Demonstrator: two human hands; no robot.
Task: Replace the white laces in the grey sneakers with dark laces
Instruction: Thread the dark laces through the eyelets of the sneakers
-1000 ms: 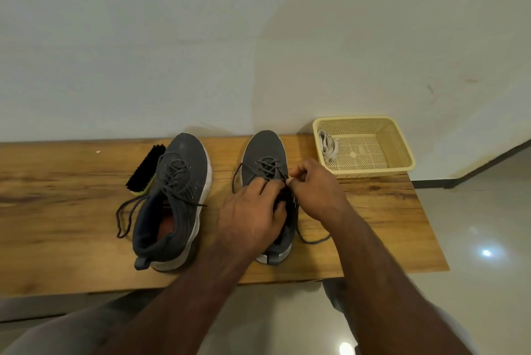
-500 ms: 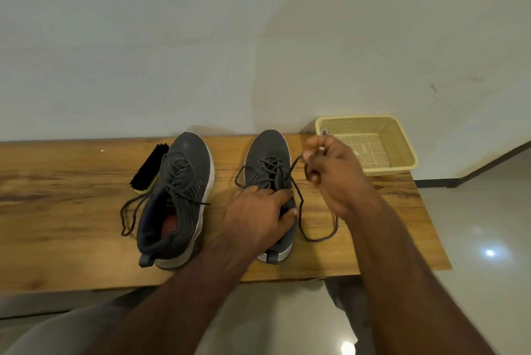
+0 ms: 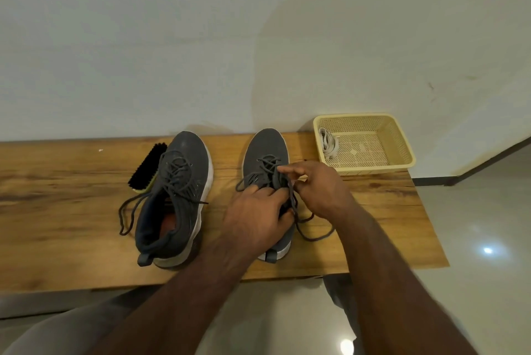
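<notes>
A pale yellow perforated plastic basket (image 3: 402, 142) sits at the far right of the wooden bench top (image 3: 57, 211), against the white wall. Inside it, at its left end, lies a bundle of white laces (image 3: 327, 143); a couple of small pale scraps lie on the basket floor, too small to identify.

The left hand (image 3: 255, 213) rests over the tongue and collar of the right-hand grey knit sneaker with a white sole (image 3: 267, 150), its fingers curled down over the opening and gripping the shoe. The right hand (image 3: 319, 188) is just beside it on the right, with the forefinger stretched toward the lacing and the other fingers curled; it seems to pinch the dark grey lace (image 3: 313, 235) near the upper eyelets, though the fingertips are blurred and partly hidden by the left hand. A loose loop of that lace trails onto the bench to the right of the shoe, and another strand arcs out at the shoe's left side.

The left-hand grey sneaker (image 3: 184, 182) stands apart from the first, already threaded with dark laces whose free ends sprawl to its left. Beside its far left side lies a black-bristled brush with a pale yellow back (image 3: 146, 167), touching or nearly touching the shoe. Both forearms cross the near edge of the bench and hide the heel area of the right-hand sneaker.
</notes>
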